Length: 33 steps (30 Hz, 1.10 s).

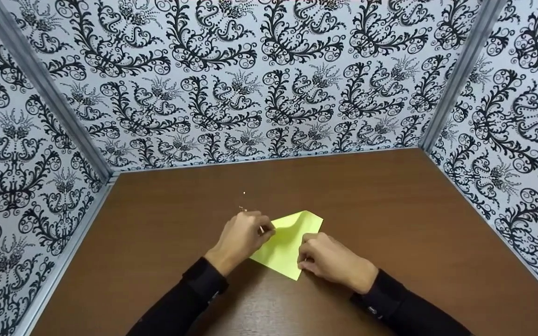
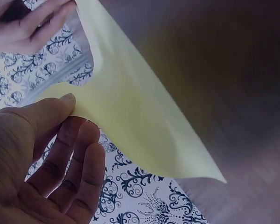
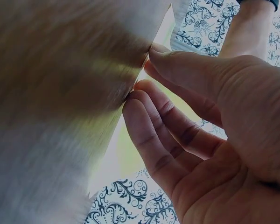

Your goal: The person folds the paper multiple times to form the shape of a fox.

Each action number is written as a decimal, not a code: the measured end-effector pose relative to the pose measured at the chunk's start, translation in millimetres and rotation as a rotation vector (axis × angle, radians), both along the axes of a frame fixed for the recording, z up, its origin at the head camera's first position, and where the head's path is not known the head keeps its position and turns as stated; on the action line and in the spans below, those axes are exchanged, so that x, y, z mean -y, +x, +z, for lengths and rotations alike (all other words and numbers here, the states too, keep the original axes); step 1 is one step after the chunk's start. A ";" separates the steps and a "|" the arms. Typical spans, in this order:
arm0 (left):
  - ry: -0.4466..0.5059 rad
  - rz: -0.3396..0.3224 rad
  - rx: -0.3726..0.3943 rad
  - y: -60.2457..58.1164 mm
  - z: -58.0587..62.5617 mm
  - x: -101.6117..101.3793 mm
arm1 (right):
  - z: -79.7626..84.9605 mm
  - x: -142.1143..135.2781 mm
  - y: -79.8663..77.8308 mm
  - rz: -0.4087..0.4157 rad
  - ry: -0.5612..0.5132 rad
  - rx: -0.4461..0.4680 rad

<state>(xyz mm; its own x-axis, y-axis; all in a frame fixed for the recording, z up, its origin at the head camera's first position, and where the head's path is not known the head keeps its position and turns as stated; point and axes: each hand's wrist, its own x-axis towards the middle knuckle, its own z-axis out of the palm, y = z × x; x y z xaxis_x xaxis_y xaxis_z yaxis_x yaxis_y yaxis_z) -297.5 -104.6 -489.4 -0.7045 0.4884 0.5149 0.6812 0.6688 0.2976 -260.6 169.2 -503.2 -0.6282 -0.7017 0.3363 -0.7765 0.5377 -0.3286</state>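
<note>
A yellow sheet of paper is held just over the brown table, its far corner bent up. My left hand pinches the sheet's left edge between thumb and fingertips. At the right edge, my right hand pinches the paper with thumb and index finger. In the left wrist view the sheet curves, with the left thumb lying on its near edge. The right wrist view has the paper nearly edge-on, with the right hand's fingertips along that edge.
The brown wooden table is bounded by a patterned back wall and two side walls with grey corner strips. A tiny shiny thing lies just beyond the left hand, and a white speck farther back.
</note>
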 end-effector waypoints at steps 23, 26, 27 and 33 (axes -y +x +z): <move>-0.046 -0.035 0.127 37.2 -11.8 -12.4 | -1.3 -1.7 5.8 -0.021 -0.003 0.035; -0.057 -0.032 0.144 40.3 -13.1 -13.1 | -0.7 -1.8 8.1 -0.044 0.019 0.047; -0.058 -0.031 0.151 41.3 -13.6 -13.3 | -0.3 -1.7 8.8 -0.049 0.025 0.048; -0.069 -0.028 0.141 44.3 -14.7 -16.9 | -0.2 -2.0 9.2 -0.061 0.030 0.045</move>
